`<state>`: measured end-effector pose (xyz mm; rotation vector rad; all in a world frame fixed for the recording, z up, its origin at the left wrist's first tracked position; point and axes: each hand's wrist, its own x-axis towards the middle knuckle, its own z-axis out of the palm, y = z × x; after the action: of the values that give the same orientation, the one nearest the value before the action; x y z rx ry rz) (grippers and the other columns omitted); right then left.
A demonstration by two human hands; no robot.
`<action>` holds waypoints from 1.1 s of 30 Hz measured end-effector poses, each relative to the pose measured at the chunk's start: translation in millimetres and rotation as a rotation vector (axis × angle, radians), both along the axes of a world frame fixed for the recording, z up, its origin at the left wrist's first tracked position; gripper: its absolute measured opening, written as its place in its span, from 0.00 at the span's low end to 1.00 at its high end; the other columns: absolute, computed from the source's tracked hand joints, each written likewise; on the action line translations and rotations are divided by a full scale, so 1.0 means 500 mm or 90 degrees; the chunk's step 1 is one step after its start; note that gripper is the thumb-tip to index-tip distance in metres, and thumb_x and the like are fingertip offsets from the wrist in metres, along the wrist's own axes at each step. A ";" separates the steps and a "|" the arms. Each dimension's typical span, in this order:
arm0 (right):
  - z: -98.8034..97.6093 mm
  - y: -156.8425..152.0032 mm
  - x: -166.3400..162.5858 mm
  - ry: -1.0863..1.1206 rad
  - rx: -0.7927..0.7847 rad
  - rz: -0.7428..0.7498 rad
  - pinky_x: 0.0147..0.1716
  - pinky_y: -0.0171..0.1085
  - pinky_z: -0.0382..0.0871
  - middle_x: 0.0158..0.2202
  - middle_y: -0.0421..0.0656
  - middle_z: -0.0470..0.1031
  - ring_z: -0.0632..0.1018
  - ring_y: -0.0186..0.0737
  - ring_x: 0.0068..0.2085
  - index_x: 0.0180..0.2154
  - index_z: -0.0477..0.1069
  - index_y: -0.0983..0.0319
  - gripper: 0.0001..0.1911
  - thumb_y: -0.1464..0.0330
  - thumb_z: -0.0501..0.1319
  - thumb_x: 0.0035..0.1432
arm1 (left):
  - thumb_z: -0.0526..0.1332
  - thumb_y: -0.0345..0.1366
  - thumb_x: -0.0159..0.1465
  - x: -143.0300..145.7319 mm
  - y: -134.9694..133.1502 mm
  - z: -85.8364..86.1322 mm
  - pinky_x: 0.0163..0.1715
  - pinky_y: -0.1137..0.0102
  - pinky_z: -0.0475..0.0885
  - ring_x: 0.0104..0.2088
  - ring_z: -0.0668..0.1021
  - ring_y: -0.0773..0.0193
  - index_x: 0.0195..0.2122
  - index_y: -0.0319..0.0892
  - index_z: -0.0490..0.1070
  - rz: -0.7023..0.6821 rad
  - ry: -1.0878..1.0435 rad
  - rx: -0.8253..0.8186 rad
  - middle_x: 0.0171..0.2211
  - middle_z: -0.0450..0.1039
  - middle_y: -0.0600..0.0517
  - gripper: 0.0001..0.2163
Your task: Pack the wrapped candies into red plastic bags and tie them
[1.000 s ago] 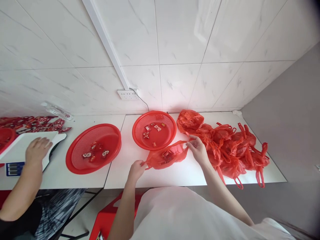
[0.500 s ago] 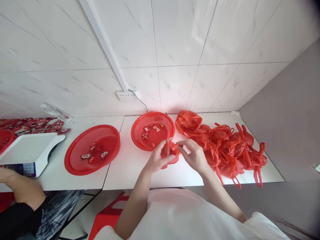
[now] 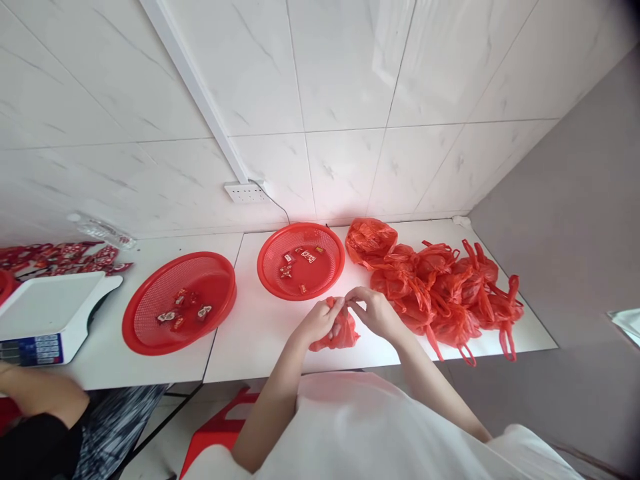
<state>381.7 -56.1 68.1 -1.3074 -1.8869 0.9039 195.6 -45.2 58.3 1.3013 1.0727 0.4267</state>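
Observation:
A small red plastic bag (image 3: 341, 333) with sweets inside rests on the white table (image 3: 260, 333) in front of me. My left hand (image 3: 320, 320) and my right hand (image 3: 373, 311) meet above it, each pinching one of the bag's handles, fingers closed. Just behind the hands stands a red mesh basket (image 3: 300, 260) holding several wrapped sweets. A heap of tied red bags (image 3: 440, 290) lies to the right of my right hand.
A second red mesh basket (image 3: 179, 310) with a few sweets sits to the left, beside a white scale (image 3: 45, 317). Another person's arm (image 3: 40, 397) shows at the lower left. A red stool (image 3: 215, 433) stands under the table. A wall socket (image 3: 245, 191) is behind.
My hands were apart, stretching the bag by its handles; they have come together over the bag. The other person's hand has left the scale and dropped below the table edge.

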 end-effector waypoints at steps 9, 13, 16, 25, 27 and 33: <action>-0.053 -0.038 0.012 0.030 -0.142 -0.006 0.35 0.35 0.69 0.30 0.41 0.76 0.75 0.36 0.31 0.32 0.72 0.62 0.07 0.71 0.56 0.59 | 0.56 0.47 0.65 -0.013 0.003 -0.020 0.30 0.71 0.71 0.26 0.75 0.66 0.53 0.40 0.71 0.182 -0.057 0.018 0.24 0.73 0.53 0.21; -0.060 -0.040 0.010 0.002 -0.139 0.037 0.36 0.36 0.69 0.31 0.41 0.77 0.76 0.37 0.32 0.31 0.73 0.61 0.07 0.70 0.57 0.59 | 0.59 0.30 0.60 -0.005 -0.005 -0.025 0.29 0.73 0.70 0.28 0.77 0.67 0.44 0.41 0.76 0.064 0.002 0.194 0.34 0.77 0.51 0.12; -0.058 -0.032 0.003 0.030 -0.101 0.007 0.38 0.39 0.71 0.33 0.43 0.76 0.76 0.39 0.35 0.32 0.73 0.60 0.07 0.68 0.58 0.60 | 0.56 0.21 0.57 -0.005 -0.009 -0.021 0.30 0.73 0.69 0.27 0.76 0.68 0.34 0.42 0.76 0.005 0.131 0.392 0.27 0.76 0.54 0.12; -0.082 0.000 -0.051 0.420 -0.199 -0.002 0.52 0.43 0.68 0.55 0.45 0.70 0.73 0.40 0.52 0.52 0.67 0.56 0.18 0.57 0.56 0.63 | 0.52 0.23 0.65 -0.018 -0.031 -0.034 0.45 0.67 0.73 0.49 0.76 0.61 0.46 0.44 0.70 0.012 0.217 0.719 0.49 0.74 0.47 0.14; -0.091 0.004 -0.059 0.448 -0.278 -0.016 0.44 0.41 0.71 0.50 0.45 0.73 0.75 0.39 0.44 0.51 0.68 0.57 0.20 0.54 0.58 0.61 | 0.54 0.25 0.64 -0.019 -0.037 -0.042 0.47 0.66 0.73 0.50 0.76 0.61 0.45 0.44 0.70 0.053 0.154 0.686 0.49 0.72 0.47 0.11; -0.096 0.011 -0.060 0.476 -0.303 -0.038 0.32 0.35 0.63 0.29 0.39 0.73 0.70 0.34 0.29 0.32 0.72 0.61 0.17 0.53 0.65 0.53 | 0.58 0.27 0.62 -0.017 -0.042 -0.051 0.41 0.69 0.74 0.43 0.77 0.62 0.39 0.43 0.72 0.111 0.071 0.583 0.42 0.73 0.48 0.07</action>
<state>351.8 -50.4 19.9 -1.0452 -1.0793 1.6035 186.9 -66.1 32.7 2.0497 1.1258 1.0668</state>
